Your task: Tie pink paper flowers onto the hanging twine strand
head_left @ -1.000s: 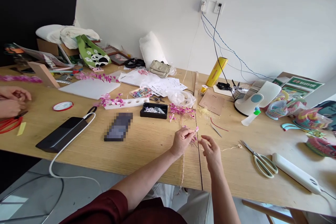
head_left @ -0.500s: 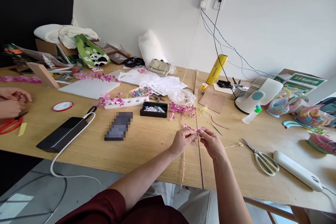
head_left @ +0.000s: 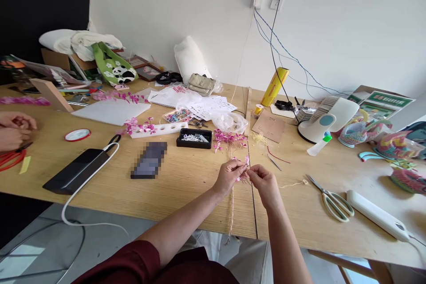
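Observation:
Over the seam in the table, my left hand [head_left: 229, 175] is closed in a pinch on a small pink flower [head_left: 246, 159], whose petals stick up past the fingertips. Right beside it, my right hand [head_left: 262, 182] pinches too, its fingertips almost touching the left ones; a thin thread seems to be between them, though too fine to make out for certain. Beneath the hands runs a braided cord [head_left: 231, 213] that hangs over the table's front edge. More pink blossoms [head_left: 229, 137] lie on the cord farther up. A pale thread [head_left: 293, 183] trails off to the right.
Scissors [head_left: 333, 202] and a white bar-shaped device [head_left: 377, 215] lie to the right, a fan [head_left: 324, 120] behind them. A black tray [head_left: 194, 138], phone [head_left: 149, 159] and black power bank [head_left: 78, 171] are left of my hands. Another person's hands [head_left: 15, 128] rest at the far left.
My right hand has shifted slightly left and down, closer against my left hand. The pink flower now stands up above the left fingertips.

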`<control>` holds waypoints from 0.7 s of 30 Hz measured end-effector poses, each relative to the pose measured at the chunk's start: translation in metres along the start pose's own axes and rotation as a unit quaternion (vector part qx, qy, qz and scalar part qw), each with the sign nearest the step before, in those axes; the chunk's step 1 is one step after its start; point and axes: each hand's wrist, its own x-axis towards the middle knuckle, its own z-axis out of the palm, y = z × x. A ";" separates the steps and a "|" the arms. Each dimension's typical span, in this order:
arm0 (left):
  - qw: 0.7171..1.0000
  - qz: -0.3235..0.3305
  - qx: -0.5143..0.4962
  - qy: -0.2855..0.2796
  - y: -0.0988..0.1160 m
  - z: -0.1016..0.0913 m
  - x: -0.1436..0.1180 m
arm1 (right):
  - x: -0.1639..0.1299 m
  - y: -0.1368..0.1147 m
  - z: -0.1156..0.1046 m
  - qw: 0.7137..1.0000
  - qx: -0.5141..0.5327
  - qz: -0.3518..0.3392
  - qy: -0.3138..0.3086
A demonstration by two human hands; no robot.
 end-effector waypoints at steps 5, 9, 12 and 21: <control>0.992 0.072 0.090 0.049 0.001 0.001 0.001 | 0.006 -0.001 -0.001 0.999 -0.049 -0.017 0.016; 0.988 0.101 0.106 0.054 0.008 -0.004 0.006 | 0.006 -0.007 -0.005 0.998 -0.054 -0.022 0.006; 0.989 0.096 0.104 0.041 0.012 -0.013 0.010 | 0.001 -0.006 -0.017 0.999 -0.040 -0.005 -0.006; 0.994 0.076 0.076 -0.030 0.020 -0.041 0.001 | -0.016 0.004 -0.102 0.902 -0.414 -0.027 0.117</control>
